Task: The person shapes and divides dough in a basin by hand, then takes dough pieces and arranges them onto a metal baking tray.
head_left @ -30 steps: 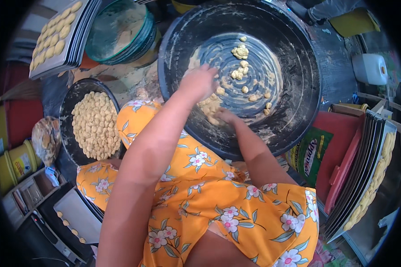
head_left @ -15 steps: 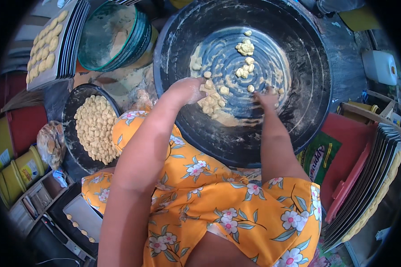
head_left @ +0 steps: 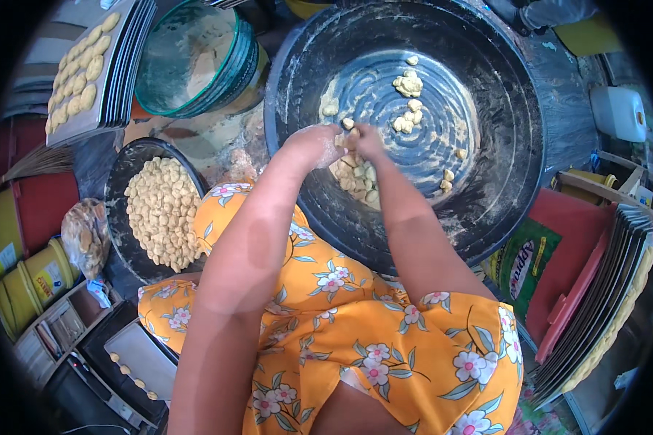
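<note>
The dress (head_left: pixel 326 290) lies nearest, smooth orange cloth printed with white flowers, with bare forearms (head_left: pixel 257 232) reaching over it and hiding some of the tub's near rim. The left hand (head_left: pixel 317 146), dusted with flour, has its fingers bent down over the dough (head_left: pixel 357 181); the right hand (head_left: pixel 369 141) curls in close beside it. One lump shows between them, but I cannot tell which hand, if either, grips it.

The dough sits on the near left floor of the tub (head_left: pixel 504 167): soft, rounded, pale yellow lumps, crowded together and partly covered by the hands. The tub is round, black and scuffed, its floor ringed with ridges and streaked with flour. Farther across lie loose lumps (head_left: pixel 406 125), some stuck in knobbly clumps.

To the left, a black bowl (head_left: pixel 117 225) holds heaped balls (head_left: pixel 162 214), near a crinkled clear bag (head_left: pixel 85 235). At right, a red bin (head_left: pixel 559 290) and a glossy green sack (head_left: pixel 522 268) crowd the tub, beside stacked trays (head_left: pixel 595 319). Beyond the bowl stands a round green basin (head_left: pixel 196 65), floury inside.
</note>
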`<state>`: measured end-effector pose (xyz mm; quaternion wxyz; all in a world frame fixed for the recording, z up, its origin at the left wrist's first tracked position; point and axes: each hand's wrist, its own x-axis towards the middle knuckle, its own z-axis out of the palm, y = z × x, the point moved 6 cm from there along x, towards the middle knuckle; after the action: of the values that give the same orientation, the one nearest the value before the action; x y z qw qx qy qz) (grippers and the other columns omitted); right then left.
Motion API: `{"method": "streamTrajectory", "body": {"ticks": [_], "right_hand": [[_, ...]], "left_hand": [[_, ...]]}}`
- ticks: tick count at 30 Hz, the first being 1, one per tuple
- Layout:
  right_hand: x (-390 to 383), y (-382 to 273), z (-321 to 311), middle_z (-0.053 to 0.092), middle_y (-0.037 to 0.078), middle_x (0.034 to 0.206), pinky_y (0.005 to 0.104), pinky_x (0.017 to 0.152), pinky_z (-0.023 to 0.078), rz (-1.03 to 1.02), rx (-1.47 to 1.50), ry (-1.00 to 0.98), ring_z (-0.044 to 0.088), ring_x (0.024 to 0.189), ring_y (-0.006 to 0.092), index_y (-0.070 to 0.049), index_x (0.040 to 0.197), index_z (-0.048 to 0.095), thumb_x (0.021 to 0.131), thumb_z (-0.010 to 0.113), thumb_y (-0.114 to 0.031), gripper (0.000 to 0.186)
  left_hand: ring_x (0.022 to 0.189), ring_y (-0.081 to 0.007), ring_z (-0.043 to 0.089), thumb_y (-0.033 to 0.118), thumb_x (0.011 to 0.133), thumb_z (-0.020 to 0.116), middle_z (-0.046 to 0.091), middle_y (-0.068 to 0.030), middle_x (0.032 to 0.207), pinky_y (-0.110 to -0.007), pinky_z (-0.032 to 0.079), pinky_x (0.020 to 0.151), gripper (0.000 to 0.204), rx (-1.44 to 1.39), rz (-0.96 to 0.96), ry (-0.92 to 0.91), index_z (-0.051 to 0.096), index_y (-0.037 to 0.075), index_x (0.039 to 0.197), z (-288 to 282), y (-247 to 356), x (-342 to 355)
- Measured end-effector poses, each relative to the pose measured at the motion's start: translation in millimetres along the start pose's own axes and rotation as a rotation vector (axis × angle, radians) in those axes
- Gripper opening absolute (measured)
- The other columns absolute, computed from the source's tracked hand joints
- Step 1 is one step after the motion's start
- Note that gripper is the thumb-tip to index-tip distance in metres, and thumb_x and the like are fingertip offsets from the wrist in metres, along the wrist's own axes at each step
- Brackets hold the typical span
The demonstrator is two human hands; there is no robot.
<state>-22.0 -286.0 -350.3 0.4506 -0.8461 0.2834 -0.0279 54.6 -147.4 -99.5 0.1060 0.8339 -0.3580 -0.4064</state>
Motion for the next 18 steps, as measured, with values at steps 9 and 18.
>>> {"method": "streamTrajectory", "body": {"ticks": [9,18], "right_hand": [[-93,-21,-10,0.054,0.011,0.114,0.0374,0.079,0.046,0.515,0.306,-0.797,0.054,0.094,0.0221,-0.010,0.121,0.056,0.079,0.067,-0.041,0.054],[-130,25,4,0.057,0.018,0.119,0.0368,0.088,0.045,0.487,-0.182,-0.788,0.054,0.107,0.0263,0.001,0.119,0.056,0.063,0.073,-0.060,0.084]], "left_hand": [[0.109,-0.0372,0.055,0.033,0.082,0.062,0.059,-0.0234,0.115,-0.041,0.044,0.093,0.053,-0.037,-0.095,-0.022,0.053,0.005,0.125,4,-41,-11],[0.108,-0.0379,0.056,0.034,0.081,0.063,0.058,-0.0242,0.115,-0.041,0.043,0.093,0.054,0.021,0.052,-0.025,0.052,0.004,0.125,4,-11,11]]}}
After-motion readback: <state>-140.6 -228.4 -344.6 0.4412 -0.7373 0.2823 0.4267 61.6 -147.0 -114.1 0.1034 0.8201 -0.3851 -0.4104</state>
